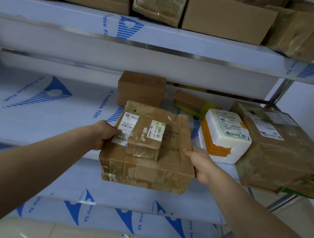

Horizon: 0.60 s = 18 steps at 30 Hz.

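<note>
Both arms are stretched forward, and a flat cardboard box (147, 167) is gripped between the hands. The left hand (103, 136) is clamped on the box's left side with the thumb laid over the top by a label. The right hand (200, 164) is curled round the right side, thumb on the top edge. A small parcel (145, 137) is carried on the box's lid. The box is held level at the front edge of the middle shelf (47, 121), with its near part out past that edge. Bare shelf is seen to the left. A foam box (225, 138) stands just beside it on the right, with a taped carton (282, 156) beyond and a brown box (141, 90) close behind.
</note>
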Each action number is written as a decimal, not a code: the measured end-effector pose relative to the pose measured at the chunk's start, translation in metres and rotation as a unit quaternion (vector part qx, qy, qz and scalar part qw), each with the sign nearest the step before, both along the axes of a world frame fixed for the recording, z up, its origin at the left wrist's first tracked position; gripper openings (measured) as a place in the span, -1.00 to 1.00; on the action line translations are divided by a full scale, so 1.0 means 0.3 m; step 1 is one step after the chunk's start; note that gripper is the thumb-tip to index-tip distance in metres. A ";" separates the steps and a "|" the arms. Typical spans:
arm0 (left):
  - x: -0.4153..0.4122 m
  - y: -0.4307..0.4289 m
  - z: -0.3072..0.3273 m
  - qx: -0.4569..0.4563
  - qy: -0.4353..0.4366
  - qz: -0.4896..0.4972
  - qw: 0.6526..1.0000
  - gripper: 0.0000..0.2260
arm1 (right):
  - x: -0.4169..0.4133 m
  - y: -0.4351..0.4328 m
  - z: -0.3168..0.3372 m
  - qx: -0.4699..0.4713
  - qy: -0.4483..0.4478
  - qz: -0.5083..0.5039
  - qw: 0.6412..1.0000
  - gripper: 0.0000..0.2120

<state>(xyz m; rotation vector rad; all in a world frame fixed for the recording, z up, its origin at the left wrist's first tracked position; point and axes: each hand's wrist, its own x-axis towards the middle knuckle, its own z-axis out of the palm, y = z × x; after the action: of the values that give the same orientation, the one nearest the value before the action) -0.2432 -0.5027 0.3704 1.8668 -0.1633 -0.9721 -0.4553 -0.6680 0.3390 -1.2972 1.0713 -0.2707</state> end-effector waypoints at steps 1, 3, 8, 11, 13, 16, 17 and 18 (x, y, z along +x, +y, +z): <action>0.002 0.019 0.004 -0.001 -0.002 0.008 1.000 -0.98 | 0.010 0.007 0.003 -0.002 -0.002 0.008 1.000 -0.82; 0.006 0.065 0.014 -0.002 -0.006 0.025 1.000 -0.96 | 0.033 0.025 0.014 -0.003 -0.005 0.027 1.000 -0.83; 0.005 0.240 0.023 0.020 -0.028 0.083 0.996 -0.77 | 0.132 0.109 0.032 -0.014 -0.003 0.088 0.996 -0.84; 0.001 0.362 0.024 0.025 -0.029 0.125 0.991 -0.77 | 0.199 0.183 0.035 -0.018 -0.001 0.138 0.990 -0.84; -0.002 0.446 0.029 0.025 -0.030 0.153 0.988 -0.79 | 0.243 0.238 0.034 -0.016 -0.003 0.171 0.985 -0.84; 0.003 0.587 0.036 0.022 -0.025 0.195 0.980 -0.78 | 0.314 0.340 0.033 -0.018 -0.005 0.215 0.976 -0.84; 0.005 0.635 0.037 0.019 -0.024 0.207 0.978 -0.78 | 0.339 0.378 0.032 -0.022 -0.006 0.228 0.973 -0.83; 0.009 0.684 0.036 0.014 -0.022 0.215 0.976 -0.80 | 0.365 0.420 0.033 -0.027 -0.005 0.240 0.970 -0.82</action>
<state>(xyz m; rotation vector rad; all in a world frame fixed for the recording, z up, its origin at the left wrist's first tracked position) -0.2403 -0.2975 0.3813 1.8465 0.2235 -0.6370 -0.3458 -0.5421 0.3488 -1.5579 0.7143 0.0605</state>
